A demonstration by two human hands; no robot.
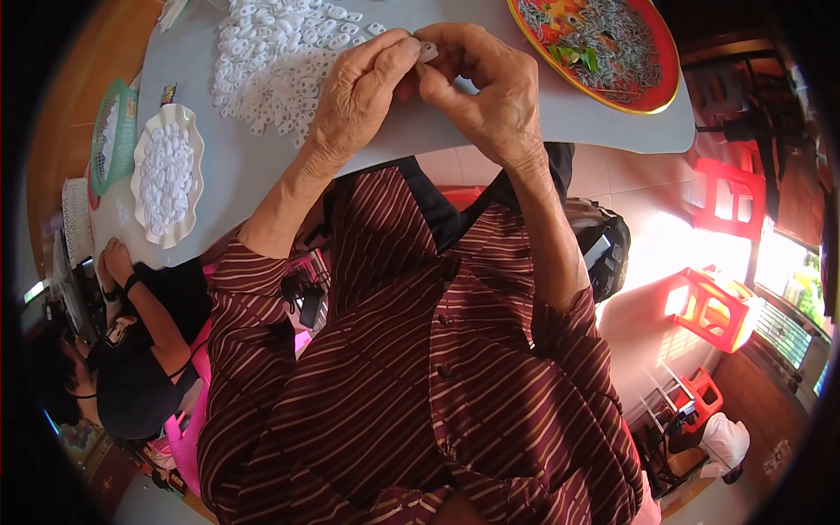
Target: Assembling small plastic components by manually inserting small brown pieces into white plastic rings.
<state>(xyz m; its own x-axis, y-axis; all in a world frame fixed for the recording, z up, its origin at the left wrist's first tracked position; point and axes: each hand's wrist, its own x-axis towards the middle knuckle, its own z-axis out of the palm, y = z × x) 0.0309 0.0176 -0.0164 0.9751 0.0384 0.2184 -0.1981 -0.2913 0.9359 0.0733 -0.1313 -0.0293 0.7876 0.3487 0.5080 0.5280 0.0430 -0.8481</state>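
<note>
Above the near edge of the table, my two hands meet at the fingertips. Between the thumb and fingers of my left hand [360, 94] is a small white plastic piece [427, 52] with a hole in it. My right hand [492, 92] is closed in a pinch against it; what its fingertips grip is hidden. Left of my hands spreads a heap of similar white oval pieces [267, 66]. On the right, a red round tray [663, 45] with a yellow rim carries many small grey metal parts [617, 44] and a bit of green.
A white wavy-edged dish [194, 140] full of white pieces stands at the table's left, beside a green basket [125, 131]. Another person in black [144, 367] sits at lower left, a hand at the table edge. Red plastic stools [731, 197] stand on the floor to the right.
</note>
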